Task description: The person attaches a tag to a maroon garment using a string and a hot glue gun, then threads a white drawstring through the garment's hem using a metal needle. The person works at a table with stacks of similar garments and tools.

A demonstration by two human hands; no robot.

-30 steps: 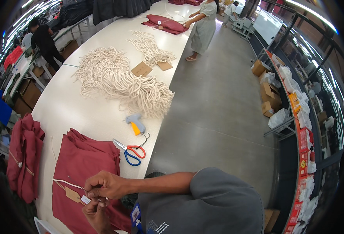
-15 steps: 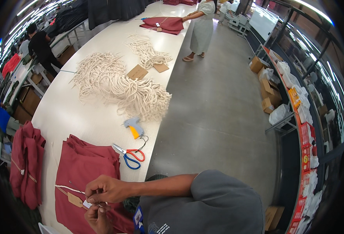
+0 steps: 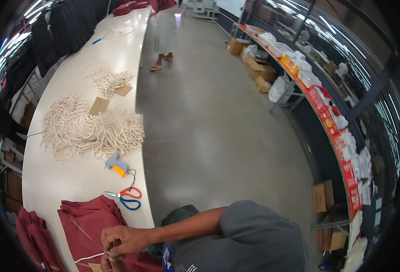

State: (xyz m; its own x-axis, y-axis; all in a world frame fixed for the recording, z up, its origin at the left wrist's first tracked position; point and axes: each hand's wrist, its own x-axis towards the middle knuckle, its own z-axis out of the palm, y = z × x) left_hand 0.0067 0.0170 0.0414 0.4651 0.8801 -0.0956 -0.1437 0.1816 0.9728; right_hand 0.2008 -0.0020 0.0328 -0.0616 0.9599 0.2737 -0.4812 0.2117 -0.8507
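Both hands meet over a folded maroon garment (image 3: 89,221) at the table's near end. My right hand (image 3: 127,239) is closed, its fingertips pinching a white cord (image 3: 89,258) that runs left across the cloth. Just below, my left hand (image 3: 111,264) is also closed on the cord, fingertips touching the right ones; the lower frame edge cuts it off. A thin pale line (image 3: 87,235) slants over the cloth to the fingers. Part of a brown card tag (image 3: 95,267) shows beside my left hand. Scissors (image 3: 126,198) with red and blue handles lie beyond the garment.
A grey and yellow tagging gun (image 3: 117,165) lies past the scissors. Heaped cream cords (image 3: 93,129) with brown cards spread further along the white table (image 3: 73,181). More maroon cloth (image 3: 37,240) hangs at left. A person (image 3: 166,36) stands by the far table side; shelves (image 3: 327,122) line the right.
My view has swung, so the table sits lower and further left. Both hands stay together at the cord. The far person has lifted a maroon garment off the table.
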